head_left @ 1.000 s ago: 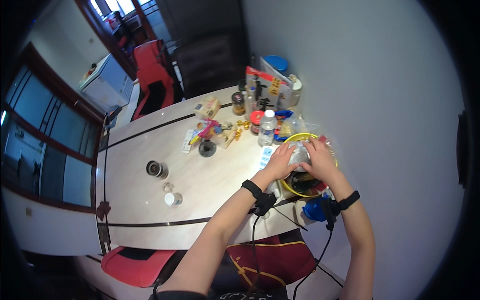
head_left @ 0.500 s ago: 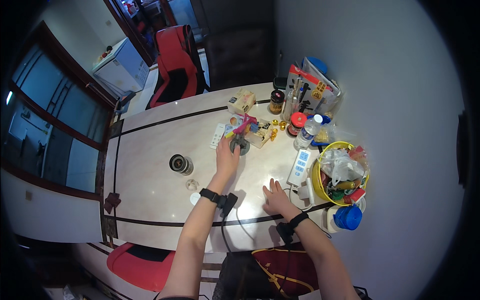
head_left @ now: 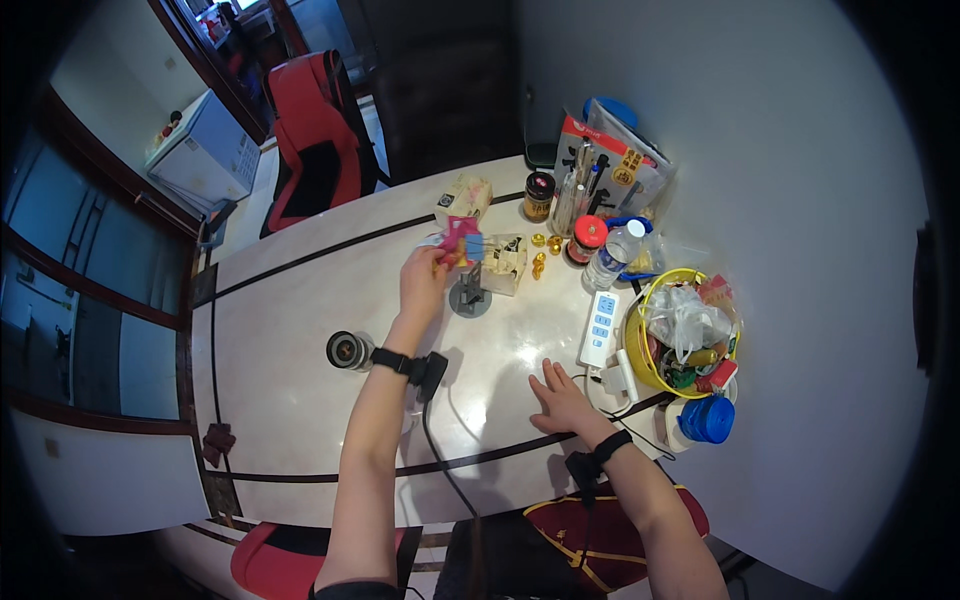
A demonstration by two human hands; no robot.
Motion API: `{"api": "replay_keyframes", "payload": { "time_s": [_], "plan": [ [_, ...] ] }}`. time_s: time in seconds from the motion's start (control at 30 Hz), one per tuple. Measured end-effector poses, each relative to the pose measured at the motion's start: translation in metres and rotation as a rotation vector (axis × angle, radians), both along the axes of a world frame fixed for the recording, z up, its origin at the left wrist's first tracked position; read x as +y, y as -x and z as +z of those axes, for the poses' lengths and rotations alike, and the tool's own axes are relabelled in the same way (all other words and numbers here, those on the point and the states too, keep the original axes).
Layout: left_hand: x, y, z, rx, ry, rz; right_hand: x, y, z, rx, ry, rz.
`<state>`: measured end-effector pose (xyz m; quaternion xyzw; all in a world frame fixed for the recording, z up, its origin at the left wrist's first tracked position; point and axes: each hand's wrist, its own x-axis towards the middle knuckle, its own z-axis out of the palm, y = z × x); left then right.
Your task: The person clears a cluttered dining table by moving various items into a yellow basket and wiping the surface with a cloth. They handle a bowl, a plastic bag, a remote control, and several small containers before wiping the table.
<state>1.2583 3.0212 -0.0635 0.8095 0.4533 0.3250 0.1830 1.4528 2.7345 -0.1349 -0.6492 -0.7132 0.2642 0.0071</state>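
My left hand point(head_left: 424, 280) reaches to the far middle of the table, its fingers closed on a pink and yellow object point(head_left: 459, 238) whose kind I cannot make out. A blue square piece point(head_left: 474, 247) shows beside the pink part. Just to the near right stands a dark grey round-based stand point(head_left: 470, 297). Cream-coloured packs lie close by, one pack point(head_left: 506, 262) to the right and another pack point(head_left: 463, 200) behind. My right hand point(head_left: 562, 400) rests palm down over the near right of the table, fingers spread and holding nothing. A white power strip point(head_left: 600, 328) lies beyond it.
Along the right stand a jar with a red lid point(head_left: 587, 238), a water bottle point(head_left: 612, 258), a yellow basket point(head_left: 641, 362) of odds and ends and a blue-lidded container point(head_left: 704, 420). Gold-coloured pieces point(head_left: 540, 262) lie near the packs. A dark cylindrical container point(head_left: 347, 350) is at left.
My left hand has moved away from the grey stand to the far left and now holds the pink and yellow object, which has turned. The right hand stays almost in place. The view has shifted slightly.
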Motion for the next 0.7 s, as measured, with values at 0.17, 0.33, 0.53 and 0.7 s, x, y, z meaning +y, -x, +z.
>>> {"api": "replay_keyframes", "payload": {
  "time_s": [0.17,0.33,0.53,0.7],
  "plan": [
    [-0.057,0.038,0.101,-0.200,-0.089,0.063,0.012,0.000,0.005,0.036,0.045,-0.013],
    [-0.159,0.064,0.178,-0.155,-0.034,0.036,0.039,0.000,0.082,0.815,-0.138,-0.362],
    [-0.285,0.037,0.204,-0.223,0.131,-0.106,0.009,-0.007,0.218,1.234,-0.146,-0.311],
    [-0.343,0.028,0.197,-0.613,0.440,-0.239,-0.044,-0.023,0.256,1.405,0.019,-0.518]
  ]
}}
